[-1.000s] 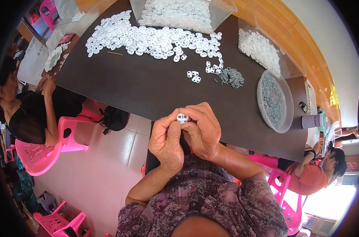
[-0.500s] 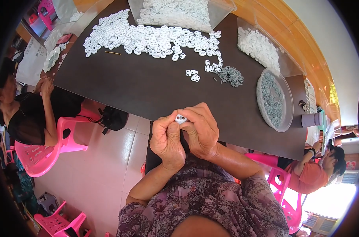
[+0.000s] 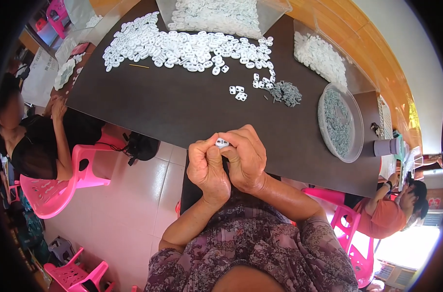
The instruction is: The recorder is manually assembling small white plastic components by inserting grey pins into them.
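1. Plastic piece (image 3: 222, 143), small, white and rounded, with two dark openings in its face, sits at the centre of the frame between the two hands.
2. Bare left hand (image 3: 206, 168) pinches it from the left with thumb and forefinger; bare right hand (image 3: 246, 158) clamps it likewise from the right. Whatever the fingers cover cannot be told.
3. Judging by its look, it should be light, stiff and not easily broken, yet smooth enough to slip or twist. The rounded ends seem the best hold, leaving the openings clear.
4. Broad heap of white oval plastic pieces (image 3: 197, 47) with holes lies at the upper centre-left, on a dark brown flat table (image 3: 168, 104).
5. Pile of short, thin grey rods (image 3: 286, 93) lies right of centre; farther right, a round clear plastic tub (image 3: 358, 138) holds similar rods, likely just as light.
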A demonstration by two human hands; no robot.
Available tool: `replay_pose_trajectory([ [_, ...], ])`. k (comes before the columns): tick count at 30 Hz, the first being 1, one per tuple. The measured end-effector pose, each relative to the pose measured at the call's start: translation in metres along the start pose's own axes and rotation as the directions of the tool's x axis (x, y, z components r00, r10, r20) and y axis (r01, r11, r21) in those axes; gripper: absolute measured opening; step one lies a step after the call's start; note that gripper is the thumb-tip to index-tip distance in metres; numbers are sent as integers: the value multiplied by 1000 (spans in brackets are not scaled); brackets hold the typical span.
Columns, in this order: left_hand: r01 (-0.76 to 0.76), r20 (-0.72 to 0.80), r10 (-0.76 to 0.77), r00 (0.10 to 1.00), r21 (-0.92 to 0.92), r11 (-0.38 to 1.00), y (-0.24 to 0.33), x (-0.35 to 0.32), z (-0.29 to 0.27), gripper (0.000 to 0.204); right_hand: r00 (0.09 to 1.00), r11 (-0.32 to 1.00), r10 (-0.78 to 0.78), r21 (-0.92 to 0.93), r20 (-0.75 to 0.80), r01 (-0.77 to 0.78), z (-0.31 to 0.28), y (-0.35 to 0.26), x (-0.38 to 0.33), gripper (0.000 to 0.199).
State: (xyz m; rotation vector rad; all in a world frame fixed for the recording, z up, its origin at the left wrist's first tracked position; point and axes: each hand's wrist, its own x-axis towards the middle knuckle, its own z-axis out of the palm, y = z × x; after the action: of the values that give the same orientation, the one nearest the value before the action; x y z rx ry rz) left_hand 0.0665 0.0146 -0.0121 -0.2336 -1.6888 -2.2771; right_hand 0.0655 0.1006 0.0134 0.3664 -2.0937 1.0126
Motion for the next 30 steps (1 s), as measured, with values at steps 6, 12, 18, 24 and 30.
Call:
replay_pose_trajectory([
  [6, 25, 20, -23, 1000, -106, 994, 12, 1, -2, 17, 1000, 1000, 6, -4, 3, -6, -3, -14, 3, 26],
  [12, 28, 61, -18, 998, -152, 988, 23, -4, -9, 16, 1000, 999, 6, 33, 0, -6, -6, -23, 4, 25],
  [18, -39, 39, 43, 998, -118, 992, 30, -5, -7, 15, 999, 999, -45, 24, -2, 45, -6, -23, 4, 23],
  [24, -77, 39, 81, 996, -84, 994, 30, -5, -9, 14, 997, 997, -70, 43, -7, 71, -3, -24, 2, 22],
  [30, -25, 51, 29, 998, -70, 997, 28, -4, -11, 14, 999, 998, -51, 26, -3, 51, -1, -20, -2, 20],
])
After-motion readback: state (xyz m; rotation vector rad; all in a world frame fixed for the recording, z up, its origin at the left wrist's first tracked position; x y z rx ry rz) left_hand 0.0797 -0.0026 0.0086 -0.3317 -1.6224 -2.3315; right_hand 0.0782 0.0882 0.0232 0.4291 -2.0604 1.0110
